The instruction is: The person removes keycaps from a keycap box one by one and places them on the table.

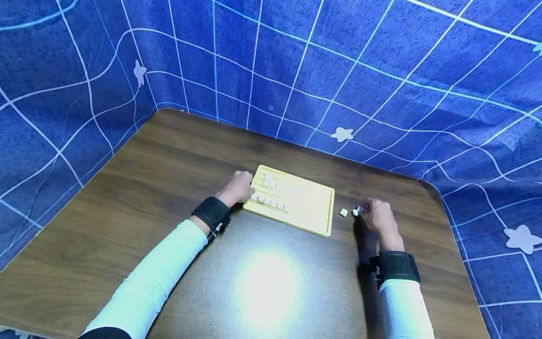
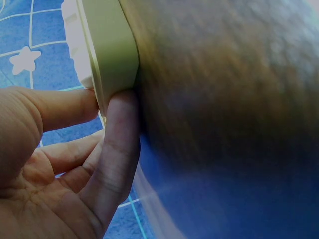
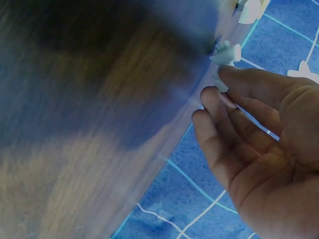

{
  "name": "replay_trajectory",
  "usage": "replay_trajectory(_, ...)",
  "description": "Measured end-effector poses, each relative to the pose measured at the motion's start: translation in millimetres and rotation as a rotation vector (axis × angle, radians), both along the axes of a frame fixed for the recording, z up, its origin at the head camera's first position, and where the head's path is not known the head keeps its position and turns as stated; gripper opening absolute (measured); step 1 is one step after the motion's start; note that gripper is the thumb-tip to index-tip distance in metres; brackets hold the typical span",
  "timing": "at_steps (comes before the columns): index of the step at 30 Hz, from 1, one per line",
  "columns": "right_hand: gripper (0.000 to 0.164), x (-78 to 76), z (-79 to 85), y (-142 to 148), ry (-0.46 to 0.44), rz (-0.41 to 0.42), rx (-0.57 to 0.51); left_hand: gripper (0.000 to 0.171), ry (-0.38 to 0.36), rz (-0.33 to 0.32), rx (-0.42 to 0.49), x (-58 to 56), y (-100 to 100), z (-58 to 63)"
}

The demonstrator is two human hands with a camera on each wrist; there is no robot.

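A yellow tray (image 1: 311, 207) lies on the wooden table, with two rows of small white keycap-like pieces (image 1: 271, 203) on its left part. At the tray's left end, my left hand (image 1: 238, 188) grips the rim, thumb on top and a finger against the outer side wall (image 2: 117, 50). Right of the tray, my right hand (image 1: 378, 215) pinches a small white keycap-like piece (image 3: 219, 83) between thumb and forefinger. Just beyond the fingertips sits another such piece (image 3: 227, 54). A further white piece (image 1: 343, 213) lies between the tray and that hand.
The brown table (image 1: 203, 141) runs to rounded back corners. A blue curtain (image 1: 288, 61) with a white grid and stars hangs behind and along the sides. Bright glare (image 1: 271, 287) falls on the table's near part.
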State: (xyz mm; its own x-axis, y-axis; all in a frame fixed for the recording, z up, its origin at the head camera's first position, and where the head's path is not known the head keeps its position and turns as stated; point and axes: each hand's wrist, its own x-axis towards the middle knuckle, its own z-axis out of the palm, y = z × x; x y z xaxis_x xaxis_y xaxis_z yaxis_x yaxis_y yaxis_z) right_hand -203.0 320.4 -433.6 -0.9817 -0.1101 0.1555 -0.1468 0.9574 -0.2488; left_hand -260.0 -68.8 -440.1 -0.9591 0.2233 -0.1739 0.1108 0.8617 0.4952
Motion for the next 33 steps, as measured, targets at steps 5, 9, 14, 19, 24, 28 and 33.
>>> replay_trajectory(5,0.013,1.0,0.3,-0.8,-0.084,-0.043,0.011,0.013,0.004,-0.003,0.001,0.2,-0.1,1.3)
replay_trajectory(9,0.014,0.8,-0.2,-0.9,-0.100,-0.069,-0.001,0.013,0.012,0.002,-0.001,-0.8,-0.1,2.0)
replay_trajectory(14,0.014,0.9,0.2,-1.2,-0.129,-0.119,-0.009,0.013,-0.001,0.011,0.005,-1.5,0.9,2.9)
replay_trajectory(19,0.017,1.7,0.6,-1.2,-0.170,-0.143,0.002,0.013,-0.005,0.013,-0.006,-1.1,1.3,2.3)
replay_trajectory(24,0.026,2.6,-0.2,-0.9,-0.206,-0.155,0.007,0.013,-0.008,0.014,-0.009,-0.5,1.1,1.6)
replay_trajectory(28,0.028,3.4,0.0,-2.0,-0.207,-0.156,0.002,0.013,-0.008,0.012,-0.006,-0.6,0.7,1.0)
replay_trajectory(33,0.024,4.0,2.1,-5.1,-0.137,-0.137,0.008,0.013,-0.004,0.006,-0.011,-0.7,0.3,-0.3)
